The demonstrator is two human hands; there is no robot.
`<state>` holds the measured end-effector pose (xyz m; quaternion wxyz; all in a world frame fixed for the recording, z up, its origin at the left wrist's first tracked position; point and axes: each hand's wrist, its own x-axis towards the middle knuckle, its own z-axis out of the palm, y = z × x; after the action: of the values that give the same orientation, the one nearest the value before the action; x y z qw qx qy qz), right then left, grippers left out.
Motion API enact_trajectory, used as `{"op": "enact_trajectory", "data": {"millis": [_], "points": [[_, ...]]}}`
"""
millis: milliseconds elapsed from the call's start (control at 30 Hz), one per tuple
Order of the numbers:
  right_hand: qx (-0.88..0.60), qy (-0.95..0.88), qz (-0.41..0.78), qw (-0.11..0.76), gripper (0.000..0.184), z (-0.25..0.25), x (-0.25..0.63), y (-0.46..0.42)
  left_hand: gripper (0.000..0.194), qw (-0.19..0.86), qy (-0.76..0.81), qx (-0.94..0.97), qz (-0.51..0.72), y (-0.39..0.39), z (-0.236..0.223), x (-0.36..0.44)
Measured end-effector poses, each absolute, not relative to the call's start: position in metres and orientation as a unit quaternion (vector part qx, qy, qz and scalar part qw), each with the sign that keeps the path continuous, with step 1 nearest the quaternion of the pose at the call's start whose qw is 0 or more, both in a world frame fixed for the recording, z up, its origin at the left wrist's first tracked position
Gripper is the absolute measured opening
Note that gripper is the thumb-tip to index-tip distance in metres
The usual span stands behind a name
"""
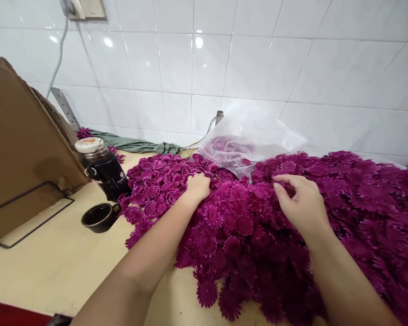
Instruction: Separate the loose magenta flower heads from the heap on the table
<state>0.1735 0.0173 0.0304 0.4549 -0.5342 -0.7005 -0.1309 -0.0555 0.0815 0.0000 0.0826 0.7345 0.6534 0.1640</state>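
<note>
Lowers the left hand [199,183] into purple flowers [238,222] heaped across the surface [51,267], fingers too hidden to tell any grip. Poises the right hand [301,199] above, narrowly parted. Has flask [107,174] and cup [100,224] alongside, probably for easy reach.

Bright, even illumination; small round glare spots mark the glossy white wall tiles [173,63]. A soft shadow falls beside the thin grey cable [61,50]. The magenta, fringed flower heads [238,222] darken toward the lower centre and blur slightly at right. Wide-angle distortion slants the outer tile joints.
</note>
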Motion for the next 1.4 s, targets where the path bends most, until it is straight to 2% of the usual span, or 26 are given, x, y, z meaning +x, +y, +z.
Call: {"op": "enact_trajectory", "data": {"millis": [200,333,400,600,833,933,1067,1167,1400], "points": [[-0.518,-0.73,-0.115,0.431,0.016,0.035,0.177,0.001,0.034,0.08,0.685,0.707,0.158,0.1,-0.001,-0.067],[-0.509,-0.738,-0.097,0.431,0.016,0.034,0.172,-0.002,0.021,0.099,0.7,0.676,0.209,0.103,0.0,-0.085],[-0.5,-0.747,-0.093,0.429,0.016,0.032,0.166,-0.002,0.017,0.12,0.689,0.674,0.236,0.103,0.002,-0.089],[-0.475,-0.77,-0.07,0.42,0.016,0.029,0.158,-0.005,0.025,0.193,0.604,0.714,0.298,0.095,0.013,-0.073],[-0.467,-0.774,-0.066,0.423,0.015,0.031,0.154,-0.017,0.023,0.265,0.527,0.778,0.215,0.09,0.031,-0.042],[-0.459,-0.776,-0.048,0.43,0.014,0.03,0.156,-0.026,0.033,0.236,0.563,0.767,0.197,0.107,0.034,-0.048],[-0.456,-0.771,-0.023,0.444,0.011,0.027,0.161,-0.037,0.026,0.164,0.61,0.757,0.166,0.133,0.029,-0.049],[-0.455,-0.771,-0.008,0.446,0.01,0.026,0.164,-0.046,0.031,0.13,0.593,0.785,0.12,0.147,0.02,-0.034],[-0.411,-0.809,-0.01,0.421,0.01,0.025,0.184,-0.062,0.031,0.081,0.531,0.843,0.026,0.173,-0.002,0.002]]}}
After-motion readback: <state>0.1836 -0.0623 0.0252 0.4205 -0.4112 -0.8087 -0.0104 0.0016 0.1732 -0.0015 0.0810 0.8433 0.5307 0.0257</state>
